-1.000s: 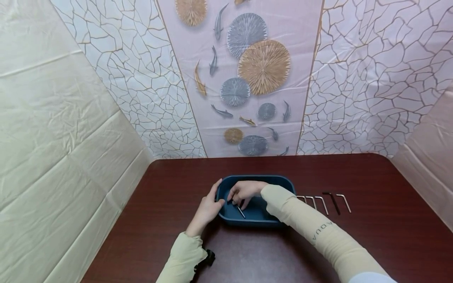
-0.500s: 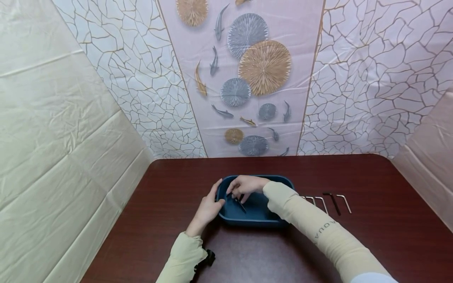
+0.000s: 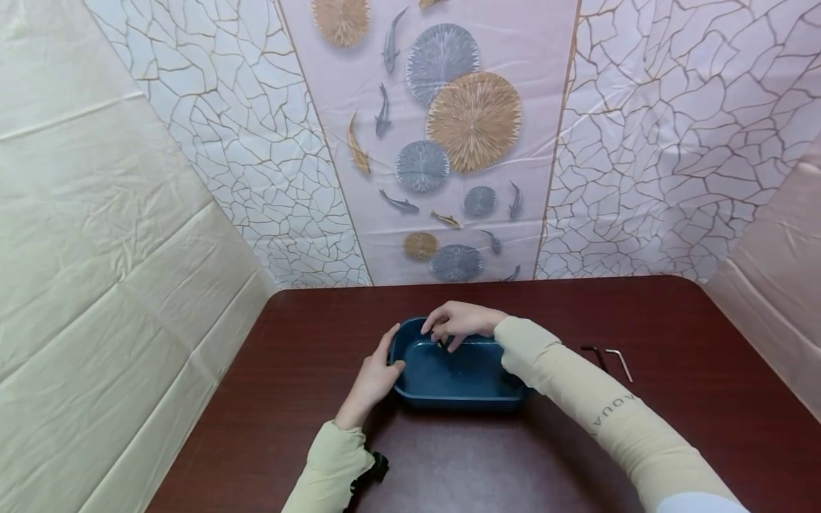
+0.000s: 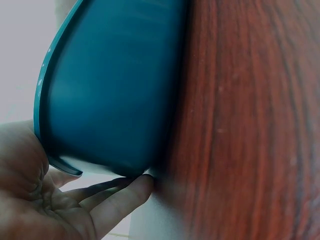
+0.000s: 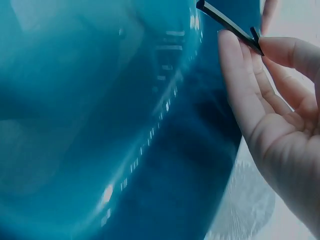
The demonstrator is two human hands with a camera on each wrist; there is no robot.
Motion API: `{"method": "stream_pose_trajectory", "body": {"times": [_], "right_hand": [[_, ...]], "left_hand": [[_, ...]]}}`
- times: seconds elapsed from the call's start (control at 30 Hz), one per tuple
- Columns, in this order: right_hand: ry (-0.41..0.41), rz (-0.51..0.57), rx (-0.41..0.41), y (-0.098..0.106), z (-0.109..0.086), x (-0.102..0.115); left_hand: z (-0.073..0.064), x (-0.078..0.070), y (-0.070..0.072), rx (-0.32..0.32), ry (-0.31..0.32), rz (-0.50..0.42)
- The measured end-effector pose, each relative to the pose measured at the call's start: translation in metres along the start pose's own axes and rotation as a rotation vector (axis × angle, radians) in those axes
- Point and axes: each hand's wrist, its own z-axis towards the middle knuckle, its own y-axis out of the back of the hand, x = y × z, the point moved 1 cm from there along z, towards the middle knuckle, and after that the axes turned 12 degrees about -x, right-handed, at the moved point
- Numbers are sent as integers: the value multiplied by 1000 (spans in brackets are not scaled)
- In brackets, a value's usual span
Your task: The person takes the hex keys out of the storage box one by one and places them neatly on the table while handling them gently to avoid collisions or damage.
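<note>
A dark hex key (image 5: 229, 25) is pinched by its short bent end between the thumb and fingers of my right hand (image 3: 463, 320). That hand is over the back left part of a blue rectangular tub (image 3: 455, 402); the key's long arm points down into the tub in the head view. At the tub's left end, my left hand (image 3: 373, 377) grips the wall, thumb at the rim and fingers along the outside. In the left wrist view, these fingers (image 4: 117, 207) lie against the tub's outer wall near the table.
Right of the tub, a black hex key (image 3: 599, 357) and a silver hex key (image 3: 620, 365) lie on the dark red table (image 3: 308, 342). My right forearm (image 3: 596, 399) crosses the table's right side. A patterned cloth wall (image 3: 410, 256) rises behind the table.
My right hand has risen and moved back and slightly right, lifting the hex key from the tub's floor. The forearm now hides the silver hex keys nearest the tub. My left hand stays put.
</note>
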Motion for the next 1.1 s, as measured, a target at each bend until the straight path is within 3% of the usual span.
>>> {"method": "stream_pose_trajectory", "body": {"times": [0.5,0.77,1.1], "right_hand": [[-47,-37,-170,67,-50,-19],[-32,19,-291,108,-101,-41],[-87,31,-455,153,-168,-80]], "left_hand": [[-1,-4,2,-16,-23,36],[-3,-2,-2,5,-11,19],[-3,-3,-1,-12,-17,20]]}}
